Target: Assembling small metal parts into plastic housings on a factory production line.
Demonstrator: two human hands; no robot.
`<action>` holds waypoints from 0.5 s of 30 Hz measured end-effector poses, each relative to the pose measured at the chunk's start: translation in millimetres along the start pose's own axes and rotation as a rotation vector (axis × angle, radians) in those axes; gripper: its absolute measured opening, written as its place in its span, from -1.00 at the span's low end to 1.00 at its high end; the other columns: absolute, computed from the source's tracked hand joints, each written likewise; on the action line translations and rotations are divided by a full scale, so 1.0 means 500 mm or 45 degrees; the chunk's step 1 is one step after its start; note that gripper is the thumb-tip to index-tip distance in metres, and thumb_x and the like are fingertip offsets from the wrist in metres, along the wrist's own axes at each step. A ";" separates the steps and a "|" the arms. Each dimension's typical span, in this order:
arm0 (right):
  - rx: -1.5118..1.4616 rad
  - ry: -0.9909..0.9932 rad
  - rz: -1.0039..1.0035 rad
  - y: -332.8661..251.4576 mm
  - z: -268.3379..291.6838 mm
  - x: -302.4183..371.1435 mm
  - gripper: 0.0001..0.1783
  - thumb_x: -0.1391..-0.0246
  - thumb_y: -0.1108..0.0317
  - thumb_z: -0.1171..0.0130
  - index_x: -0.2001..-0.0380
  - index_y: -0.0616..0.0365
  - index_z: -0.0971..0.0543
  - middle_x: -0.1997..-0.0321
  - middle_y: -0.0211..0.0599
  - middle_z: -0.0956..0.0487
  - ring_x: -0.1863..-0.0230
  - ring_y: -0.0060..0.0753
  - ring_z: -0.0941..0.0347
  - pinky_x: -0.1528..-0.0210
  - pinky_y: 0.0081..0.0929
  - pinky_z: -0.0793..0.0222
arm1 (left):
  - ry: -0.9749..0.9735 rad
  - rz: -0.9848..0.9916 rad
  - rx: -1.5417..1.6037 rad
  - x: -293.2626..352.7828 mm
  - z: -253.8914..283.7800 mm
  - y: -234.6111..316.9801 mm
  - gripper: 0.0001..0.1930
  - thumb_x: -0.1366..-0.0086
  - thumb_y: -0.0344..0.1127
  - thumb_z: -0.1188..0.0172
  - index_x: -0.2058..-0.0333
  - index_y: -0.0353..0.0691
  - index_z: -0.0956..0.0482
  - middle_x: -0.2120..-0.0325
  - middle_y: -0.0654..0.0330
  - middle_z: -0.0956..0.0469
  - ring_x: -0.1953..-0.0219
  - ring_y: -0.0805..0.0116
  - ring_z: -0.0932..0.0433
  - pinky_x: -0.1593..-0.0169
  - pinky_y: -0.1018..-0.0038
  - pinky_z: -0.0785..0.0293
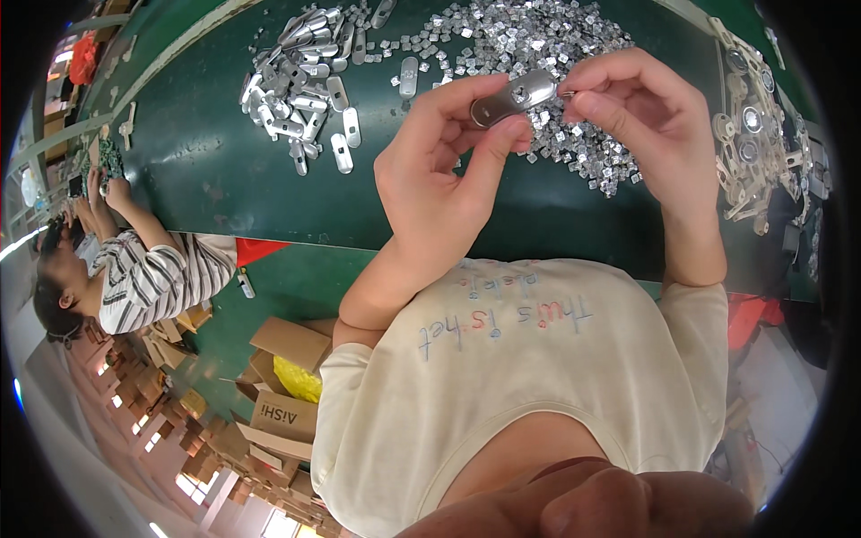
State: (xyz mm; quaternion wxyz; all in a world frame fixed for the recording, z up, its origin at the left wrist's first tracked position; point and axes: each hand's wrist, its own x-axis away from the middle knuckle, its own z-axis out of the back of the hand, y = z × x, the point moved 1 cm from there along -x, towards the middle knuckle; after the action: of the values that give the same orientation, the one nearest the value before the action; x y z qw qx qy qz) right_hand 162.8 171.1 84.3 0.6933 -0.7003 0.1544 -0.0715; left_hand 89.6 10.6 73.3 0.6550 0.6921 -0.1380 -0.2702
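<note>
My left hand (444, 166) grips an oblong silver metal piece (513, 97) between thumb and fingers, held above the green table (206, 170). My right hand (641, 112) pinches a tiny metal part at the right end of that piece, fingertips touching it. Beneath both hands lies a wide heap of small shiny square metal bits (538, 45). A pile of oblong silver pieces (305, 99) like the held one lies to the left on the table.
A row of beige plastic parts with round metal inserts (749, 134) lines the table's right edge. At the left a person in a striped shirt (143, 273) works at the same table. Open cardboard boxes (282, 390) stand on the floor below.
</note>
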 end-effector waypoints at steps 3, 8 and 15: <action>-0.246 -0.049 -0.248 -0.001 0.001 -0.003 -0.85 0.01 0.56 -0.11 0.31 0.33 -0.50 0.42 -0.31 -0.54 0.40 -0.58 -0.46 0.33 -0.68 -0.39 | 0.007 -0.012 -0.032 0.000 0.002 0.001 -0.71 -0.09 -0.59 -0.17 0.17 -0.43 -0.41 0.47 0.09 -0.55 0.45 0.44 -0.57 0.39 0.71 -0.43; -0.214 -0.037 -0.219 0.001 0.004 -0.001 -0.83 -0.01 0.55 -0.07 0.28 0.34 -0.49 0.41 -0.28 -0.53 0.44 -0.59 -0.44 0.36 -0.69 -0.36 | -0.011 0.017 -0.063 0.002 0.002 0.008 -0.73 -0.10 -0.63 -0.12 0.17 -0.42 -0.41 0.44 0.12 -0.53 0.43 0.46 -0.55 0.30 0.61 -0.50; 0.055 0.013 0.025 -0.011 -0.009 0.015 -0.82 -0.03 0.59 0.00 0.26 0.36 -0.48 0.30 -0.29 -0.44 0.44 -0.65 -0.33 0.41 -0.75 -0.25 | -0.033 0.020 -0.030 0.005 -0.004 0.005 -0.73 -0.09 -0.65 -0.12 0.18 -0.42 -0.42 0.46 0.14 -0.52 0.43 0.47 -0.55 0.31 0.62 -0.50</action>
State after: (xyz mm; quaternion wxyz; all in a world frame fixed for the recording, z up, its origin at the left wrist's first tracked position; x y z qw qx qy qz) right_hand 169.0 164.3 89.0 0.7080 -0.6833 0.1633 -0.0717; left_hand 93.0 10.6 75.5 0.6633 0.6797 -0.1488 -0.2754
